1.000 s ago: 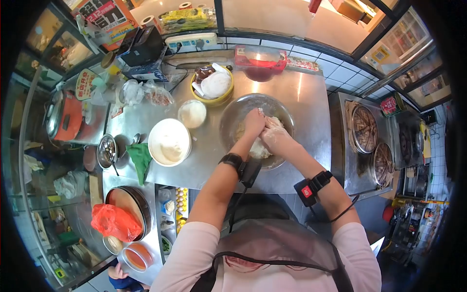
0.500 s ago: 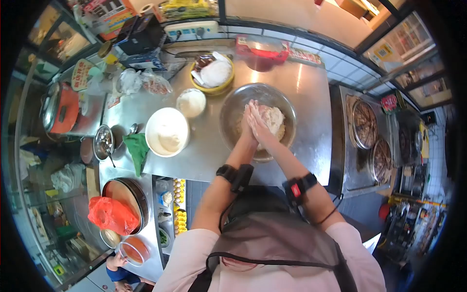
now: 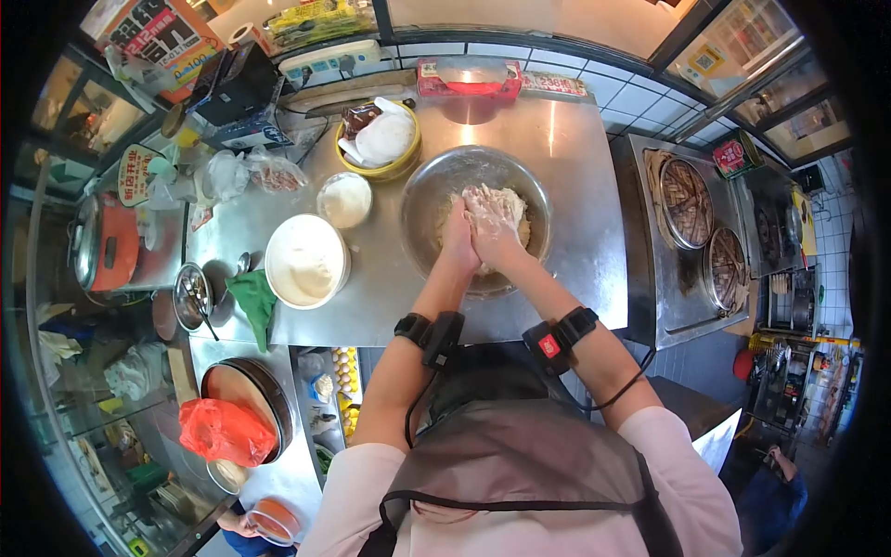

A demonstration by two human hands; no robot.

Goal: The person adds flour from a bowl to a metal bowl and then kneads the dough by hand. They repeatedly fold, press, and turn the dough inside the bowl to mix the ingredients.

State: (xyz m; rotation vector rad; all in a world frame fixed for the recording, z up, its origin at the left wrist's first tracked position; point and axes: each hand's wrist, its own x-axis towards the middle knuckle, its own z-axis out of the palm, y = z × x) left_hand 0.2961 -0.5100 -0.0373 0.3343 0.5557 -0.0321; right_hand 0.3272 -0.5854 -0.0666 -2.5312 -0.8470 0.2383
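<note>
A large steel bowl [image 3: 429, 190] stands on the metal counter, with a lump of pale, floury dough [image 3: 501, 202] inside. My left hand [image 3: 458, 232] is in the bowl at the dough's left side, fingers closed in against it. Beside it, touching at the palm, my right hand [image 3: 494, 238] presses on the dough from the near side. Flour and sticky bits coat the fingers, so their outline blends with the dough. Left of the bowl are a white tub of flour [image 3: 308, 261] and a smaller container of white powder [image 3: 344, 200].
A yellow bowl [image 3: 405, 158] with a white bag sits behind. A green cloth [image 3: 252, 302] hangs at the counter's left edge. Round trays [image 3: 687, 202] are on the right. At lower left, another person's hand [image 3: 237, 522] holds a reddish container [image 3: 274, 522]; another person [image 3: 778, 487] is at lower right.
My hands were pressed flat together above the dough; now they are lower, against it, with the right hand turned over it. The view has shifted slightly, and a person appears at lower right.
</note>
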